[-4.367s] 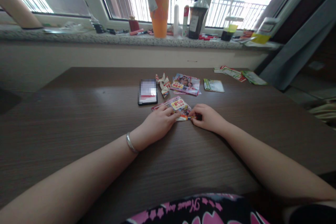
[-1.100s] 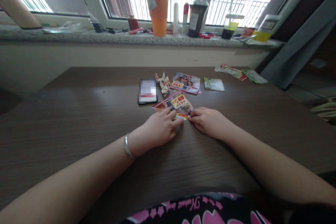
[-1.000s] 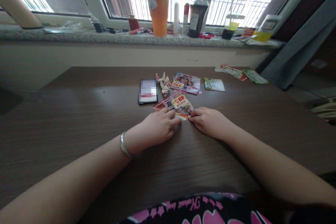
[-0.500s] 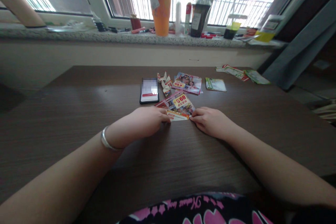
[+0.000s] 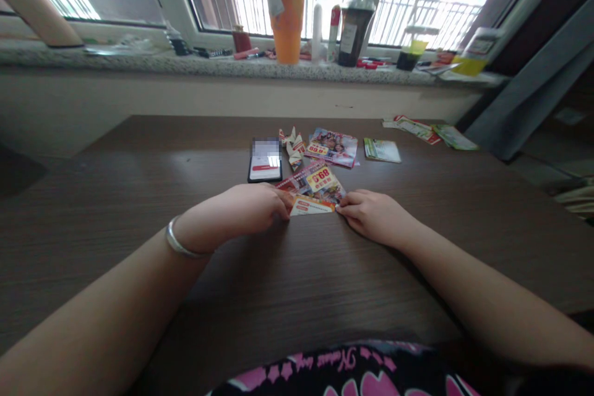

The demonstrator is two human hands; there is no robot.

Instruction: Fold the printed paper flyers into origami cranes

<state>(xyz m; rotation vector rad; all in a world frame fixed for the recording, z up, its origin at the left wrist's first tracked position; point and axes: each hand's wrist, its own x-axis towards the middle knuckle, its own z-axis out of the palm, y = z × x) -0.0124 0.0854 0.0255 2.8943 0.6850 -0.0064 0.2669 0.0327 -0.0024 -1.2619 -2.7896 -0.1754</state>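
A colourful printed paper flyer (image 5: 319,181) lies on the dark wooden table, its near edge folded up into a pale strip. My left hand (image 5: 262,207), with a silver bangle at the wrist, grips the flyer's left end with bent fingers. At the right end of the strip, my right hand (image 5: 366,213) pinches the corner between thumb and fingers. Just beyond the flyer sit a folded paper figure (image 5: 293,147) and a phone (image 5: 265,161) with a lit screen. Part of the flyer's left side is hidden under my left hand.
Behind the flyer lies a stack of printed flyers (image 5: 331,147), with a small pale card pile (image 5: 382,150) to its right. More green and red papers (image 5: 417,129) lie at the far right. An orange drink cup (image 5: 286,18) and bottles stand on the stone windowsill (image 5: 208,69).
My left hand has slid a little to the left along the folded strip, uncovering more of it. My right hand stays at its corner.
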